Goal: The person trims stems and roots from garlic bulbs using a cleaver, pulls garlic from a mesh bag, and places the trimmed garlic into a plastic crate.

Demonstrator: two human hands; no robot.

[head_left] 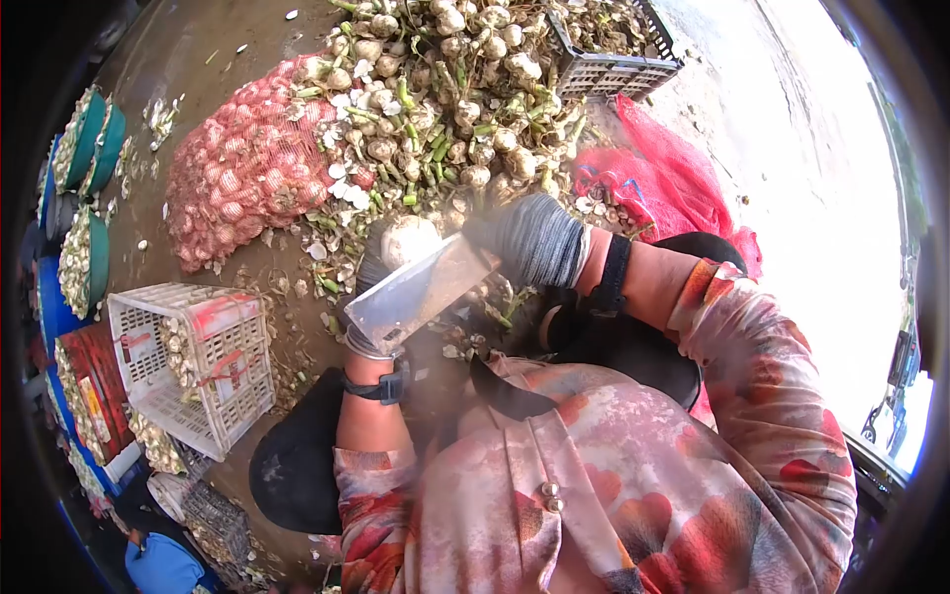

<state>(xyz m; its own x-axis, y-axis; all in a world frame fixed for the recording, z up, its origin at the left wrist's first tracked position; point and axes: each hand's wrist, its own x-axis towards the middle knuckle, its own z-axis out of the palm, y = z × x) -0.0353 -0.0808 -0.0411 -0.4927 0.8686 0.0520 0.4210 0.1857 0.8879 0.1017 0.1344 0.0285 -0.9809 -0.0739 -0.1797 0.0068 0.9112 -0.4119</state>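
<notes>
My right hand [539, 241], in a grey knitted glove, is closed around the handle end of a broad-bladed knife [424, 294]. The wide, flat blade slants down to the left and covers part of my left wrist and glove. My left hand [370, 269], also gloved, holds a pale garlic bulb [410, 241] just above the blade's upper edge. Most of my left fingers are hidden behind the bulb and blade. Beyond both hands lies a heap of garlic bulbs [465, 109] with green stalks and loose skins.
Left of the heap sits a red mesh sack [252, 163] full of garlic. A white plastic crate [193, 356] lies tipped at the left. A black crate [618, 69] stands at the back right, near a loose pink net bag [683, 183]. Green tubs [97, 247] line the far left.
</notes>
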